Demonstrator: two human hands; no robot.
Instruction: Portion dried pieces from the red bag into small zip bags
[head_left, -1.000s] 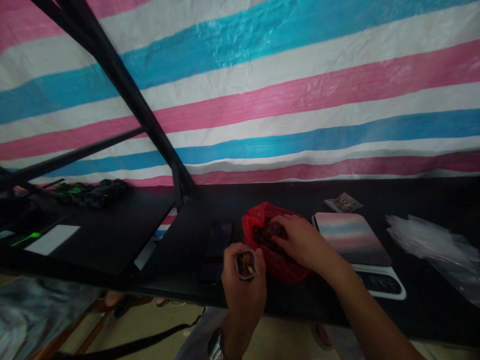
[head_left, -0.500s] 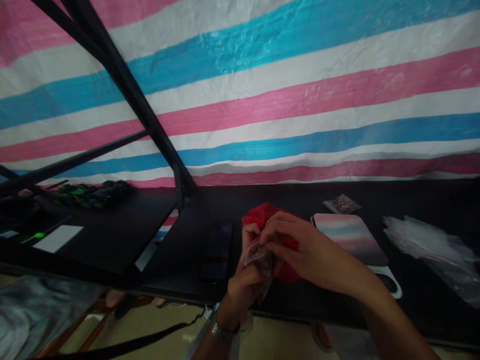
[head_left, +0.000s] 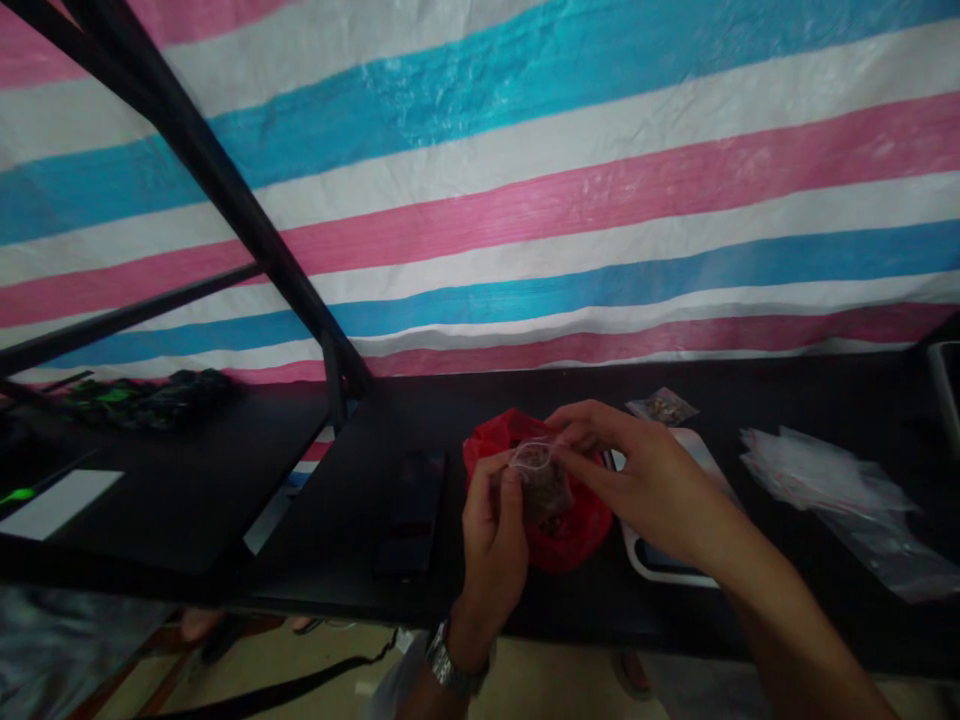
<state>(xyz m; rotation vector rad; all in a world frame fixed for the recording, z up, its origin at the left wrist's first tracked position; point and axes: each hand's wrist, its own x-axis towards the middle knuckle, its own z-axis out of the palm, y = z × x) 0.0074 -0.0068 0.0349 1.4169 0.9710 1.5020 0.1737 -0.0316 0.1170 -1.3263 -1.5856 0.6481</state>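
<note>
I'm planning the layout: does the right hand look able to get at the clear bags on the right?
Probably yes: nothing covers the clear bags, to the right of the right hand, though it would likely need to release the filled bag first.

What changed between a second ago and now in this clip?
The right grip left the red bag and took hold of the small bag near its mouth. The left grip carried the small bag forward and to the right, over the red bag, now holding it by the mouth. The phone, scale and packet stayed put.
</note>
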